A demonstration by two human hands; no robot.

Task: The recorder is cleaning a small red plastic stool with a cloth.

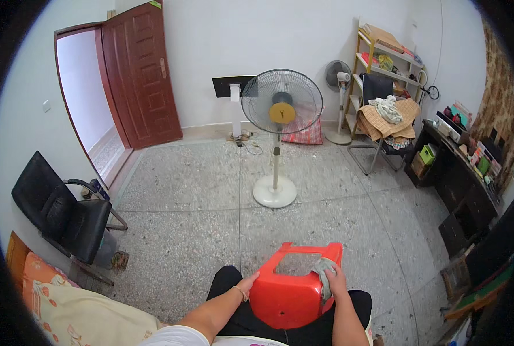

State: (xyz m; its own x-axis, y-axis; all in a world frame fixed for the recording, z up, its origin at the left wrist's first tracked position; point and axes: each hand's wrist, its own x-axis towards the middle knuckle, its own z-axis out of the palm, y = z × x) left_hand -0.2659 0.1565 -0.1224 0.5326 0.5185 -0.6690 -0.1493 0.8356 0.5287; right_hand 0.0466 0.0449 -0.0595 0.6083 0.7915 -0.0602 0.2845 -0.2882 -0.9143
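Observation:
A red plastic stool point(283, 294) lies tipped over across my lap, its seat towards me and its legs pointing away. My left hand point(249, 283) grips the stool's left side near the seat edge. In my right hand point(337, 281) is a grey-green cloth point(324, 272), pressed against the right side of the stool by the leg opening. Some of the right-hand fingers are hidden behind the cloth and the stool. Black trousers point(226, 285) show under the stool on both sides.
A pedestal fan point(275, 190) stands on the speckled floor ahead. To the left are a black armchair point(73, 216) and a bed with a yellow cover point(97, 315). A dark desk point(451, 181) and a cloth-laden chair point(382, 129) stand right. The brown door point(140, 78) is ajar.

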